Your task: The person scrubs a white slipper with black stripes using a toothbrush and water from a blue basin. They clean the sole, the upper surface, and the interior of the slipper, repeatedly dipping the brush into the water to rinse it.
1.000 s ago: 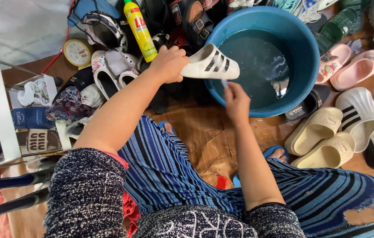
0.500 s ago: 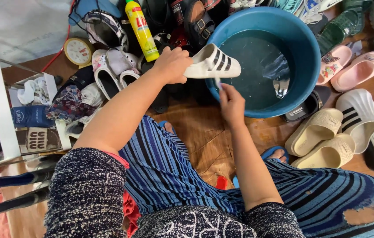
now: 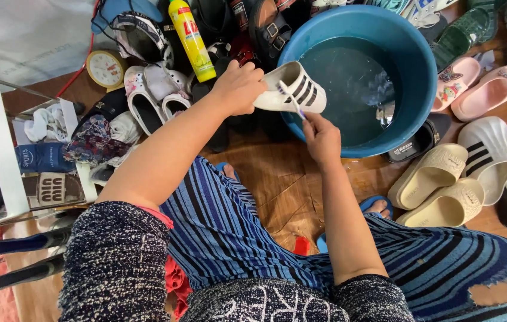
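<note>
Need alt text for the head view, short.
Seen from above, a seated person's left hand holds a white striped slide sandal over a blue basin of water while the right hand scrubs it with a small brush. Many shoes surround the basin.

White rubber slide sandal with black stripes, at 12 o'clock; round blue plastic basin at 1 o'clock; yellow plastic bottle with green cap at 11 o'clock; pink slippers at 2 o'clock; blue striped trousers at 6 o'clock.
</note>
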